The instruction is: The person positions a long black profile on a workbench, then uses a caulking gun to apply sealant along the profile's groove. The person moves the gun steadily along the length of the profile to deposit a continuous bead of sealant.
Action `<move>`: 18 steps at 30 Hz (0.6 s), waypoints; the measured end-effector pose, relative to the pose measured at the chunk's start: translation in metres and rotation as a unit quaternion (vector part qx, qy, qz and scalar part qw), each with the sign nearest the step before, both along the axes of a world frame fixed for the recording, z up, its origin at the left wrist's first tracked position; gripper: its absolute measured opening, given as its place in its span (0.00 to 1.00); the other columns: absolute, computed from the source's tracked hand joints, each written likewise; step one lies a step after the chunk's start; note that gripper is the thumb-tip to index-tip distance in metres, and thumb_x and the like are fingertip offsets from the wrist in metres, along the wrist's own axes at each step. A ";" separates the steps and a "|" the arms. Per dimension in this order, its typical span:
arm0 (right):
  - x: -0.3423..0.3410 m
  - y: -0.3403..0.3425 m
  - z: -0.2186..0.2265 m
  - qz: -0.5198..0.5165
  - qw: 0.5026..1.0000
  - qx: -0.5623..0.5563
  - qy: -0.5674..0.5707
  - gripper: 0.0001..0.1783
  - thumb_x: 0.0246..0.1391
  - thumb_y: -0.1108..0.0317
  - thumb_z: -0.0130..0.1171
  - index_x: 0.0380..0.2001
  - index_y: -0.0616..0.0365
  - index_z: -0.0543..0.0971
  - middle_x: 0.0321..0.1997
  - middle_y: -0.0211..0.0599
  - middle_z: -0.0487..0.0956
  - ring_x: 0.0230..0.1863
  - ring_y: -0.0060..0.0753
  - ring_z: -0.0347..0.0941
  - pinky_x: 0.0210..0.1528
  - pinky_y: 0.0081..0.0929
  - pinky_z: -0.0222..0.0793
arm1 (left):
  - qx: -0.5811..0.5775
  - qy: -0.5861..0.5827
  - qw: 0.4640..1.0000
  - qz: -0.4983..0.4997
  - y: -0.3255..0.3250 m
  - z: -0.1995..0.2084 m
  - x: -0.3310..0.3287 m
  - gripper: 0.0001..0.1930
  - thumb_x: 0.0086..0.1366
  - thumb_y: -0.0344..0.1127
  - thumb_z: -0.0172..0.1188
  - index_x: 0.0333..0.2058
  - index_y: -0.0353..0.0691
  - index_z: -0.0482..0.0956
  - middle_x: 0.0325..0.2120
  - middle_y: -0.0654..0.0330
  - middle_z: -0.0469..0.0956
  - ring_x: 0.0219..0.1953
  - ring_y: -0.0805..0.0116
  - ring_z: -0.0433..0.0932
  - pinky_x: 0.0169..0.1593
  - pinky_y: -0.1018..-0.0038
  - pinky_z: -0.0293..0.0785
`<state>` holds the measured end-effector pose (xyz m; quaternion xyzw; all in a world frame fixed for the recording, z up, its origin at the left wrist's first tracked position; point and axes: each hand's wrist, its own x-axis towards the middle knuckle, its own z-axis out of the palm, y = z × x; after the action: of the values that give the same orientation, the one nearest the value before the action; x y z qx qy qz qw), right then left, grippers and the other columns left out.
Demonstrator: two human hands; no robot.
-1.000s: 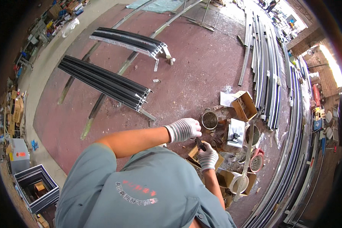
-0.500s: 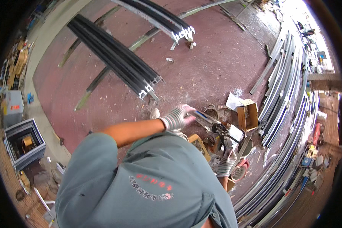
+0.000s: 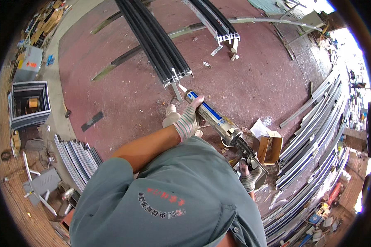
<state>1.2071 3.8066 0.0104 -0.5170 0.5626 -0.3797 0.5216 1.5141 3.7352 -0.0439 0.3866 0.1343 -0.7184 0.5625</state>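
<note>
A caulking gun point(image 3: 218, 122) with a blue and silver cartridge lies slanted across the space in front of me. Near the cartridge's front, my left hand point(image 3: 188, 122), in a striped glove, is closed around it with the thumb on top. My right hand point(image 3: 248, 178), gloved too, grips the handle at the rear. The pale nozzle point(image 3: 182, 87) points up and left, close to the end of a bundle of black profiles point(image 3: 154, 45). Whether the nozzle touches the bundle I cannot tell. The fingers of my right hand are partly hidden.
A second bundle of black profiles point(image 3: 210, 18) lies farther right; both rest on metal rails point(image 3: 189, 29). On the right are an open cardboard box point(image 3: 270, 150) and long stacked profiles point(image 3: 313, 131). A hammer point(image 3: 66, 110) and nested dark frames point(image 3: 30, 119) are at left.
My view has shifted, so the bundles appear farther up and right. The caulking gun has swung into plain view, its nozzle now near the closer bundle's end. Both hands remain on it.
</note>
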 end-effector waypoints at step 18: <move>0.033 -0.073 0.040 0.197 0.977 0.054 0.063 0.47 0.44 0.23 0.65 0.36 0.67 0.82 0.25 0.32 0.81 0.28 0.24 0.76 0.32 0.24 0.72 | 0.056 0.001 0.991 0.118 -0.006 0.034 0.029 0.29 0.59 0.50 0.72 0.49 0.47 0.63 0.37 0.58 0.77 0.37 0.62 0.83 0.44 0.53 0.86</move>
<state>1.2405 3.7337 0.0501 -0.6116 0.5010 -0.2059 0.5767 1.5433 3.7296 -0.0101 0.3984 0.2195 -0.6387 0.6206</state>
